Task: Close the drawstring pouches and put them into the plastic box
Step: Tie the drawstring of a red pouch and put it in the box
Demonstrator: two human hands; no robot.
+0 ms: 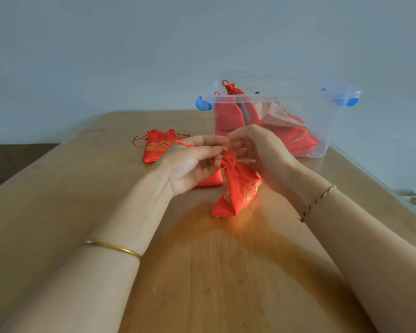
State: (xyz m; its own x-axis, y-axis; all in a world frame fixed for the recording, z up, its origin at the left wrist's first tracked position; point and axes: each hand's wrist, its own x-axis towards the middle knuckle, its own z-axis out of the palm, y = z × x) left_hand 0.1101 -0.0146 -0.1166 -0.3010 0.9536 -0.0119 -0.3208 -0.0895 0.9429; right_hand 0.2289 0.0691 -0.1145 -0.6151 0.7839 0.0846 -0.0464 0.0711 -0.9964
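As both hands meet over the tabletop [82, 188], the left hand [190, 167] pinches the gathered neck of a red pouch [240, 191], with a cord [185, 143] running across its fingers. The right hand [259, 150], fingers curled, pinches the same neck from the other side. The pouch's base rests on the tabletop. A second pouch [157, 146] lies flat to the left, mouth open; a third pouch [211, 180] lies partly hidden under the left hand. Behind, the clear box [322, 121] holds several closed pouches [228, 111].
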